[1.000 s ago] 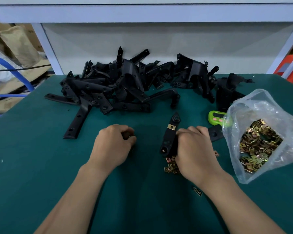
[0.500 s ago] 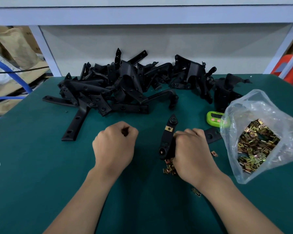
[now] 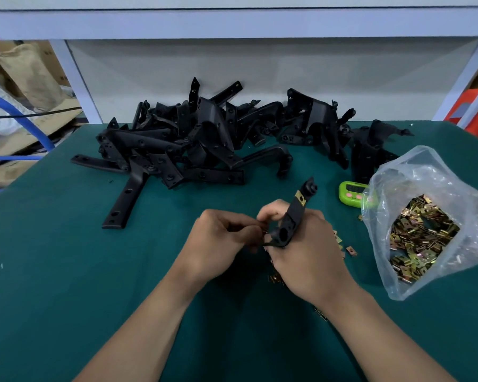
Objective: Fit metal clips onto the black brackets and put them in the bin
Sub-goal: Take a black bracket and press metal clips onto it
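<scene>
My forearms converge in front of me, my right hand (image 3: 309,252) curled round a tilted black bracket (image 3: 293,216), my left hand (image 3: 221,241) pinching its lower end.

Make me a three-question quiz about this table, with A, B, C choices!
1. Where is the green timer? A) beside the plastic bag of clips B) in a pocket C) on the floor
2. What colour is the clip on the black bracket? A) red B) gold C) blue
3. The black bracket is: A) lying flat B) inside the bag C) gripped by the right hand
Answers: A, it sits by the bag's left edge; B, it shines gold; C, that hand curls round it.
</scene>
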The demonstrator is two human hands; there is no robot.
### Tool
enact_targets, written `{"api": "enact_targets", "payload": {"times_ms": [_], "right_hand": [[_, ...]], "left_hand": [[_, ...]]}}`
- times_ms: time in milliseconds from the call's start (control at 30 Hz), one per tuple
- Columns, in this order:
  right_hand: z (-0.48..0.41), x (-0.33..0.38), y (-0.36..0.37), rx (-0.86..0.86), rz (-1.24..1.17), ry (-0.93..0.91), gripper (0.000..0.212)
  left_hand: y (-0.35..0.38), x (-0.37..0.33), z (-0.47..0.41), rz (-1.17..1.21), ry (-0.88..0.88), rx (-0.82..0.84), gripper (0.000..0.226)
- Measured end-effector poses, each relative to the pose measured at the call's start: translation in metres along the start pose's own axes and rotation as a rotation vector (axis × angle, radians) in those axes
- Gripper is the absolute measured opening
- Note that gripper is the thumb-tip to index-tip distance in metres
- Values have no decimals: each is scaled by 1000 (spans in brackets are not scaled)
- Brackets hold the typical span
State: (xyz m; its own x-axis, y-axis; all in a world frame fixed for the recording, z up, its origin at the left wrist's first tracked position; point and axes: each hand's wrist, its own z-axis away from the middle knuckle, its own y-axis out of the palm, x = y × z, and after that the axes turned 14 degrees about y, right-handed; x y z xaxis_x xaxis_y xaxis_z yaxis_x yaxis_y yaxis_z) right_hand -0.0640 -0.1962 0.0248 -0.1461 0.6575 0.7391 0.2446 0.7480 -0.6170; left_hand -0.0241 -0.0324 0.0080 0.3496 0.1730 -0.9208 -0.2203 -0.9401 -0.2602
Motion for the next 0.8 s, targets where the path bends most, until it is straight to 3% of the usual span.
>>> {"api": "enact_targets", "payload": {"times_ms": [100, 267, 367, 600, 800], "right_hand": [[0, 1, 0, 12, -63, 29, 15], [1, 1, 4, -3, -55, 105, 24], [2, -1, 5, -20, -33, 118, 26], [-6, -3, 2, -87, 45, 121, 6], [-10, -1, 2, -50, 134, 120, 35]], "left_hand": [[1, -2, 2, 95, 3, -23, 15], [6, -7, 4, 119, -28, -207, 14], [6, -8, 4, 102, -28, -143, 18], [13, -8, 1, -57, -17, -133, 28], [4, -10, 0, -164, -36, -47, 38]]}}
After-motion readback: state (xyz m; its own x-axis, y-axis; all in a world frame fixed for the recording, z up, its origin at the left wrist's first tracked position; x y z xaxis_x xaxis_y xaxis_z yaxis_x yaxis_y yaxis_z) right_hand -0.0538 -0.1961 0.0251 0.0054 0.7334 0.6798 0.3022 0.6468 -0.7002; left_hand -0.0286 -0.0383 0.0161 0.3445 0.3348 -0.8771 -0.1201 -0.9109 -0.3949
